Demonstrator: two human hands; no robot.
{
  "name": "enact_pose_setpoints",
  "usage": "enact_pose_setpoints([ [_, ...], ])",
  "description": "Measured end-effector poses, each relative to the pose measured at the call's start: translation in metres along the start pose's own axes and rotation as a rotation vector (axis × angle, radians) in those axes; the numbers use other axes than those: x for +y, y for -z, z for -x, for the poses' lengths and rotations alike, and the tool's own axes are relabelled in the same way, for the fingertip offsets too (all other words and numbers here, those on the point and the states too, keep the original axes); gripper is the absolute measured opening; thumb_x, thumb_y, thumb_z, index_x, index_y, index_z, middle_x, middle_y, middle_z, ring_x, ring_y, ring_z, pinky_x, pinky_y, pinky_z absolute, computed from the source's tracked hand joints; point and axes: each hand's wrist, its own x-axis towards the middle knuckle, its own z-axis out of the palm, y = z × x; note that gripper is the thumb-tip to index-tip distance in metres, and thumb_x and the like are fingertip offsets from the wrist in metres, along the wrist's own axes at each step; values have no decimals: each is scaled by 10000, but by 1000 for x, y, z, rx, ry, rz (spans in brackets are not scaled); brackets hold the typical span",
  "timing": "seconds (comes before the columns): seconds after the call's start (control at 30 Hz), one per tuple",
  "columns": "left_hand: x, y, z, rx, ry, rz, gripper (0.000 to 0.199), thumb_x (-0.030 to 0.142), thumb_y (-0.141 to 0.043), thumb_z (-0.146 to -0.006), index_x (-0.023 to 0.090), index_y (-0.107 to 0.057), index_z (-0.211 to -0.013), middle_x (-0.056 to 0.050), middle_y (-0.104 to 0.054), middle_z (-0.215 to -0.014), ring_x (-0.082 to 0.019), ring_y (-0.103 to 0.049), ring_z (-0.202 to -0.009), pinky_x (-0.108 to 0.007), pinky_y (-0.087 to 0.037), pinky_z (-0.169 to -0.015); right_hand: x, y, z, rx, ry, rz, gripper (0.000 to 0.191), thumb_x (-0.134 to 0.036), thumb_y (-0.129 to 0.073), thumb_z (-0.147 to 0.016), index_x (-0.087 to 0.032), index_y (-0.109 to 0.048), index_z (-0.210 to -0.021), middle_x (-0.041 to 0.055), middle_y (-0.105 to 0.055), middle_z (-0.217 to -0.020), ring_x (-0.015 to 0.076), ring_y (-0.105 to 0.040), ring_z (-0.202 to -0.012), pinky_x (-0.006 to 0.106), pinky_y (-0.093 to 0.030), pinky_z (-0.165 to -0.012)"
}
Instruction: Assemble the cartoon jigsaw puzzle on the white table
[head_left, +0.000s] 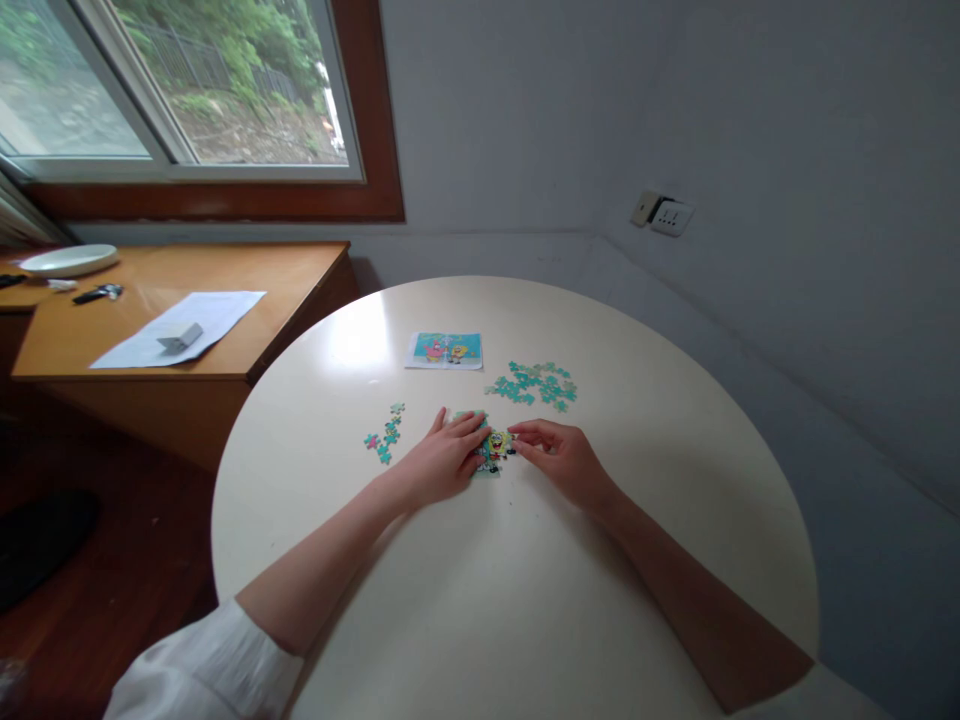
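Note:
A partly joined jigsaw puzzle (pixel 495 446) lies on the round white table (pixel 525 600), a yellow cartoon figure showing on it. Flat across its left part rests my left hand (pixel 450 455), fingers spread, hiding much of the picture. My right hand (pixel 559 455) is at the puzzle's right edge, thumb and forefinger pinched on a small puzzle piece (pixel 511 450) that is mostly covered by the fingertips. Whether that piece is joined to the rest, I cannot tell.
Loose teal pieces (pixel 534 384) lie behind my right hand, and a smaller group (pixel 386 437) lies to the left. A picture card (pixel 444 351) is farther back. A wooden desk (pixel 300 290) with a paper sheet (pixel 225 315) and a white plate (pixel 71 261) stands at the left.

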Motion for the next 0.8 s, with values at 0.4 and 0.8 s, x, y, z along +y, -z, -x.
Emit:
enact_pose_setpoints([
  [0.4, 0, 1, 1, -32, 8, -16, 413, 216, -348, -840, 173, -415, -1246, -143, -373, -1367, -250, -290, -1287, -539, -96, -1049, 1, -4, 4, -115, 50, 67, 148, -232, -601, -701, -181, -697, -801, 40, -706, -730, 154, -636, -647, 243, -491, -591],
  [0.8, 2, 3, 0, -47, 20, -24, 407, 227, -357, -844, 170, -419, -1242, -147, -365, -1371, -254, -285, -1289, -543, -90, -1048, 1, -4, 4, -158, 103, 114, 137, -201, -596, -714, -173, -691, -809, 44, -696, -753, 149, -623, -677, 247, -473, -636],
])
